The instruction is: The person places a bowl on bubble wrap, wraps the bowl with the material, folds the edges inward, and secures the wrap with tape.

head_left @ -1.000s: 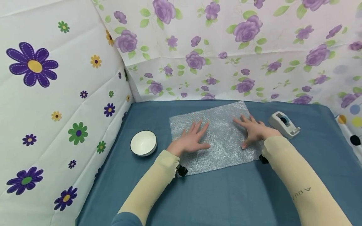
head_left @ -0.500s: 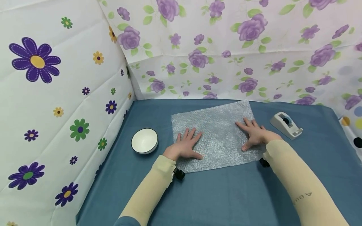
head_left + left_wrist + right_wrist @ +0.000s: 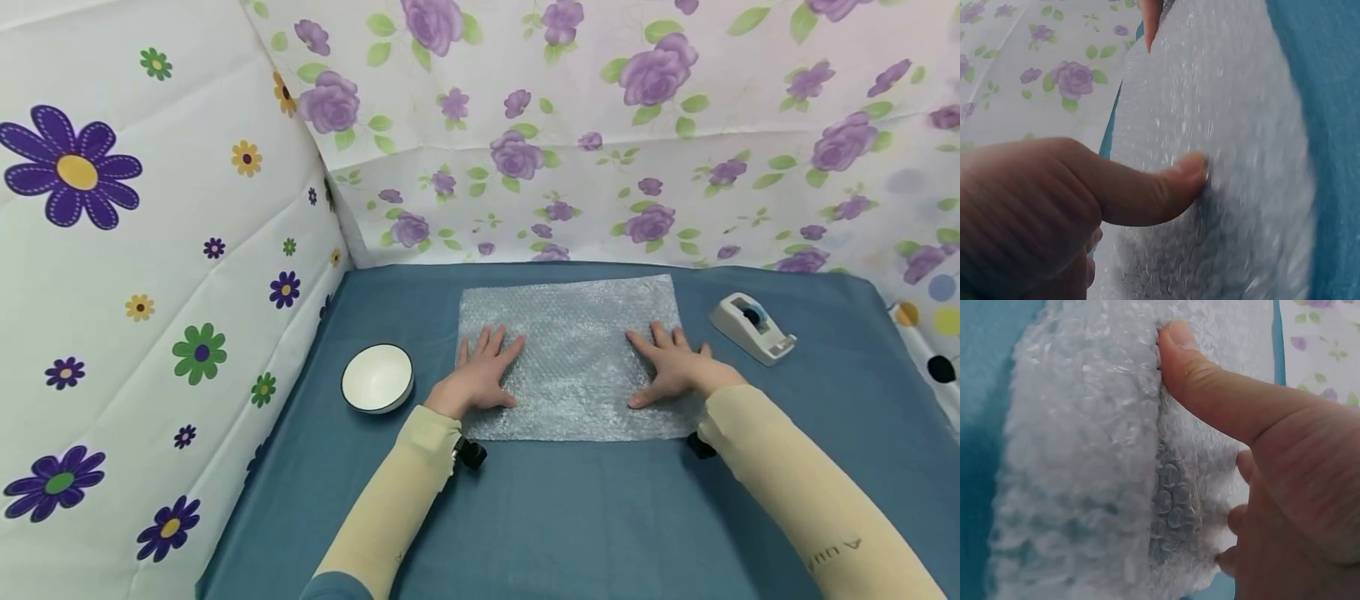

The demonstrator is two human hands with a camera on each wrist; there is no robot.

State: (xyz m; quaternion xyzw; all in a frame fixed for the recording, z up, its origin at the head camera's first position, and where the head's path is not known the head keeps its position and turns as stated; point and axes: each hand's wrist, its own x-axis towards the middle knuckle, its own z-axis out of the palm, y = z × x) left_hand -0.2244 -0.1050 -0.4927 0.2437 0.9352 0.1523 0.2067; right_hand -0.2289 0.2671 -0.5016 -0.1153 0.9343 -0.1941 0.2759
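Note:
A sheet of bubble wrap lies flat on the blue cloth, its front edge roughly level across the head view. On its left part rests my left hand, fingers spread and pointing away. My right hand presses the right part with spread fingers. In the left wrist view the left thumb touches the bubbly surface. The right thumb lies on the wrap in the right wrist view, where the bubbles show clearly. Neither hand curls round anything.
A white bowl with a dark rim stands left of the wrap. A white tape dispenser sits to the right, beyond my right hand. Flowered sheets hang behind and at the left of the blue-covered table.
The bubble wrap has turned from a slant to nearly straight, its right front side coming nearer. My left hand has shifted slightly left, staying on the sheet; the right has moved a little nearer.

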